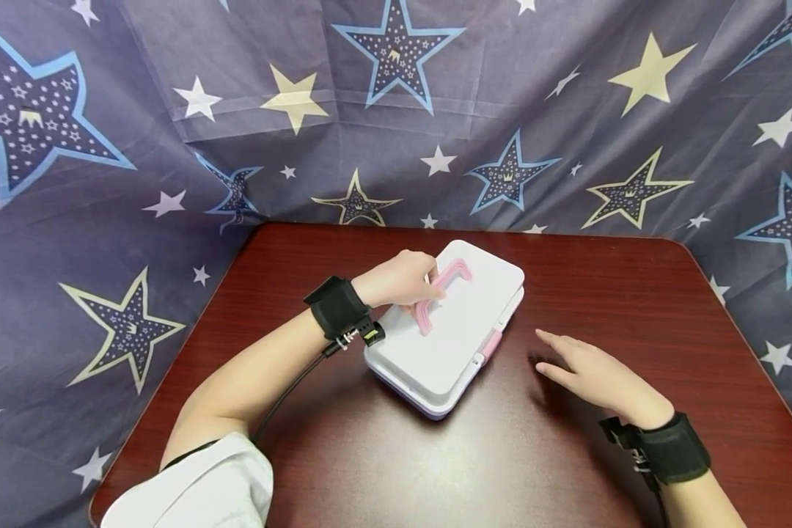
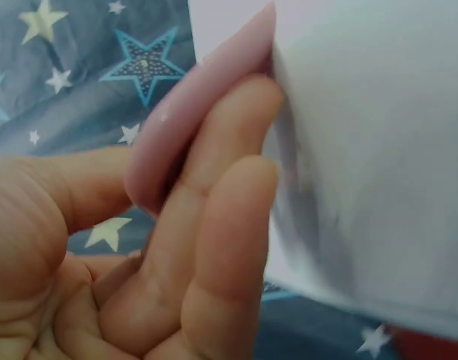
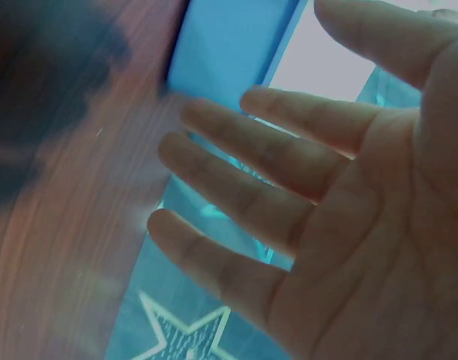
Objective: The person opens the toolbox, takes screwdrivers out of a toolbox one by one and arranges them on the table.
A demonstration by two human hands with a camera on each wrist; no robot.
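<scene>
A white plastic case with a pink folding handle on its lid lies at an angle on the table. My left hand holds the handle, its fingers hooked beneath; in the left wrist view the thumb lies against the outer side of the pink handle. A pink latch sits on the case's right side, and its lower part looks bluish. Apart from the case, to its right, my right hand hovers over the table with fingers extended. Its spread palm fills much of the right wrist view.
The dark red-brown wooden table has rounded corners. A grey-blue cloth with star prints hangs behind it and along its sides. Black straps with small cameras and cables are on both wrists, and the left cable runs along the forearm.
</scene>
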